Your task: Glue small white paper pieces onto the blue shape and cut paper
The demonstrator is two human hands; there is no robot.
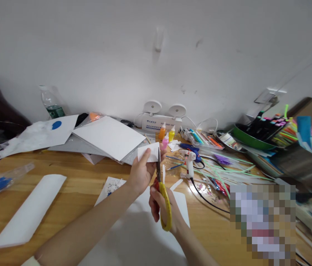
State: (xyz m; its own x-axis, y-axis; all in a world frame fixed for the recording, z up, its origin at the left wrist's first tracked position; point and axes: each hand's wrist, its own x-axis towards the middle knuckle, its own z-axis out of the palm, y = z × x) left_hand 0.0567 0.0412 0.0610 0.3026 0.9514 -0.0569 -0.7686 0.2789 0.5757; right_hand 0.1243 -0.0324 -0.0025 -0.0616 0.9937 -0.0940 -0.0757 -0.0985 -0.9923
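My left hand point(141, 173) pinches a small white piece of paper point(150, 152), held above the table in the middle of the view. Yellow-handled scissors point(167, 207) are gripped in my right hand point(165, 205), their blades pointing up along the right edge of the paper. Whether the blades are parted cannot be made out. Beneath both hands lies a large white sheet point(141, 236). Two narrow white strips, one of them a loose strip point(176, 184), are near its upper right edge.
A white glue gun point(189, 164) and a blue glue gun point(190, 149) lie to the right, with a black cord. Small paint bottles point(162, 132) stand behind my hands. White boards point(111, 137) and a curled white sheet point(30, 212) are to the left. A green bowl point(251, 137) holds markers.
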